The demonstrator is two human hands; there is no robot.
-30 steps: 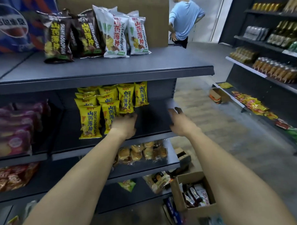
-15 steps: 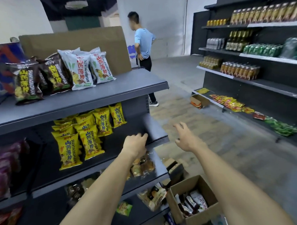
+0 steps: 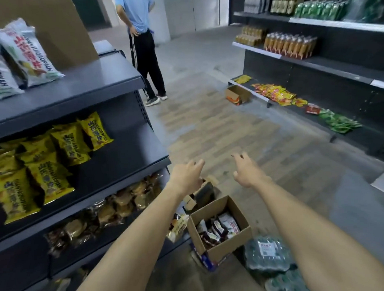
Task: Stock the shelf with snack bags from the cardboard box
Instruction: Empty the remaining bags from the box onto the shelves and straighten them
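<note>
Empty, loose-fingered left hand (image 3: pixel 186 175) and right hand (image 3: pixel 248 171) hover mid-frame; each should drop squarely into the cardboard box (image 3: pixel 226 249) at lower centre for more snack bags (image 3: pixel 218 230).

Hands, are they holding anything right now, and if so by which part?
Nothing is held: the left hand and right hand are both empty above the cardboard box.

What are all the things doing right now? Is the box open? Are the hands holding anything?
Cardboard box: open, on the floor, snack bags inside.
Left hand: empty, fingers loose, in the air above the box.
Right hand: empty, fingers spread.
Yellow snack bags: lying in rows on the middle shelf.
White snack bags: leaning on the top shelf.
Small box: tipped on its side across the aisle.
</note>
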